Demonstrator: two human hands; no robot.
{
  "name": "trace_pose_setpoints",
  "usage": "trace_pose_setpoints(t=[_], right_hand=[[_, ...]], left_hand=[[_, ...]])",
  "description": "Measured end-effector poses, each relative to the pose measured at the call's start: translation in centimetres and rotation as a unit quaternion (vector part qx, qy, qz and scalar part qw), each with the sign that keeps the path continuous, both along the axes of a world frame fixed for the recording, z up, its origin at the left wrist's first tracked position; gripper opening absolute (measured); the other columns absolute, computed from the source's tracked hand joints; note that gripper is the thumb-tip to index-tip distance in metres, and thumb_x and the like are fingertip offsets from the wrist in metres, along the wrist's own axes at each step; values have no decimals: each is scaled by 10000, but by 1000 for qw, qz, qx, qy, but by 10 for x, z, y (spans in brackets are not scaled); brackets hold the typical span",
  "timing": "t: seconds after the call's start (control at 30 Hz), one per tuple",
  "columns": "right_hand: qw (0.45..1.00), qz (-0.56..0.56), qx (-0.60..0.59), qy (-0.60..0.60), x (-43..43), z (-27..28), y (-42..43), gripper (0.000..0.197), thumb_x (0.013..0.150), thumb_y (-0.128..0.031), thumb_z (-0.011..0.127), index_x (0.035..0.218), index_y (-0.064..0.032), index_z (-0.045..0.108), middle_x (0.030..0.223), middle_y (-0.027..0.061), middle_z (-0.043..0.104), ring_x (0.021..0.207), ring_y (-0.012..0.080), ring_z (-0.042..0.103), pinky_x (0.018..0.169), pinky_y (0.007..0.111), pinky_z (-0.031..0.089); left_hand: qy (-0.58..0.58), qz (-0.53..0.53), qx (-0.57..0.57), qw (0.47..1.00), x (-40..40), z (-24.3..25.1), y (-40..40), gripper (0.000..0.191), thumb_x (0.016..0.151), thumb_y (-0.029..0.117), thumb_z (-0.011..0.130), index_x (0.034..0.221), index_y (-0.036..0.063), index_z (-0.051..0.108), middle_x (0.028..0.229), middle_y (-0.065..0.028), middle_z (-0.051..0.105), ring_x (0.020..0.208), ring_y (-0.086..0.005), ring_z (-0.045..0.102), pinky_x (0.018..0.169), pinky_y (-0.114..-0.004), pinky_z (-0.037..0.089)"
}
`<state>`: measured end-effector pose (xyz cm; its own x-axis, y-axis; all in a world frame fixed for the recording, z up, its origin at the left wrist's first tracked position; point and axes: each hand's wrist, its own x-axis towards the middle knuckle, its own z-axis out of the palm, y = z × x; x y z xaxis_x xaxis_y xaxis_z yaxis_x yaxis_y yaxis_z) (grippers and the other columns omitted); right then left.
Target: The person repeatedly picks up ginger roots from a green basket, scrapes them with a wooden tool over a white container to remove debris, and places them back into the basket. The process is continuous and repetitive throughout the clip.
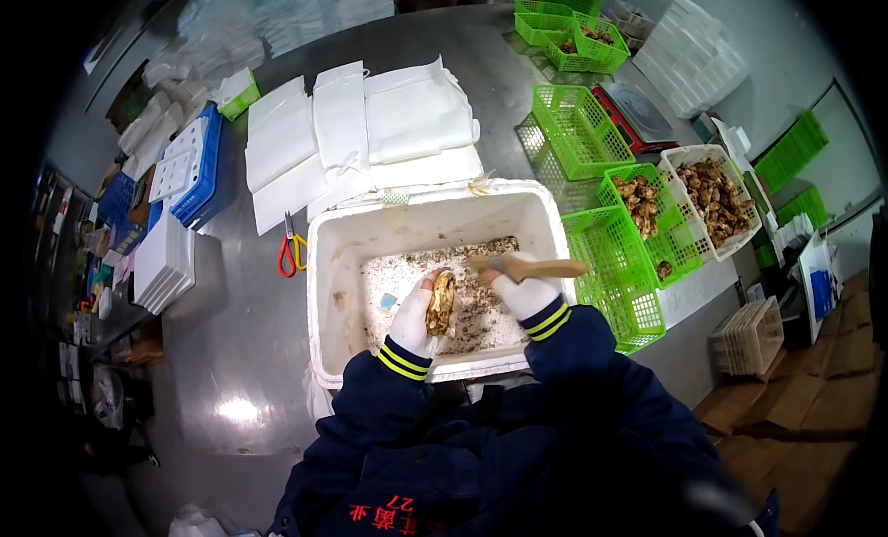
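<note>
My left hand point(415, 318), in a white fingertip-less glove, holds a brown and yellowish mushroom point(440, 303) over a white foam box point(320, 287). My right hand point(520, 291), gloved alike, grips a brush point(544, 267) by its wooden handle; its bristle end points left, towards the mushroom, with a gap between them. Dark crumbs point(479, 304) litter the bottom of the box, and a small blue piece point(388, 301) lies among them at the left.
Green plastic baskets point(614, 273) and a white basket of mushrooms point(718, 204) stand at the right, by a red scale point(638, 114). White sheets point(409, 114) lie behind the box. Scissors point(290, 249) with red and yellow handles are left of it, near stacked white foam trays point(161, 263).
</note>
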<state>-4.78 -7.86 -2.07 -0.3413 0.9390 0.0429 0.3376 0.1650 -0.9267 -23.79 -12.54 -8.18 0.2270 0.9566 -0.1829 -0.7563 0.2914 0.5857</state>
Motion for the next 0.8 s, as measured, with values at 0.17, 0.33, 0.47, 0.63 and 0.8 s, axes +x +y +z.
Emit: trace_pose_setpoints(t=[0.17,0.33,0.47,0.63,0.8], right_hand=[[988,63,113,-89,-18,43,-26,195,793,-237,635,803,-43,633,737,132,590,692,296,586,627,376,466],[975,193,44,-100,20,5,-13,143,781,-187,611,849,-71,658,759,106,620,736,283,614,650,332,499],[980,139,52,-131,16,30,-17,155,774,-213,626,827,-72,660,757,116,613,718,296,596,640,353,484],[959,166,190,-126,-23,16,-35,133,789,-200,606,783,-66,607,688,105,564,666,300,580,567,376,464],[984,89,92,-124,-2,24,-13,145,811,-203,559,799,-77,631,716,128,602,684,321,589,592,392,471]], left_hand=[[95,107,-8,990,13,6,4,429,967,301,398,1302,33,387,921,-98,563,770,-181,562,636,-286,483],[65,72,-3,995,6,8,1,422,964,308,409,1295,45,400,829,-97,567,650,-176,555,573,-277,474],[30,81,-26,996,9,12,2,407,962,340,419,1240,43,444,830,-86,572,678,-162,563,578,-272,469],[60,59,-42,996,-1,11,-2,311,940,337,470,1029,46,537,842,-90,589,711,-182,585,629,-318,506],[-1,125,-122,985,4,-4,3,270,931,310,473,990,52,530,796,-98,594,705,-206,594,634,-342,521]])
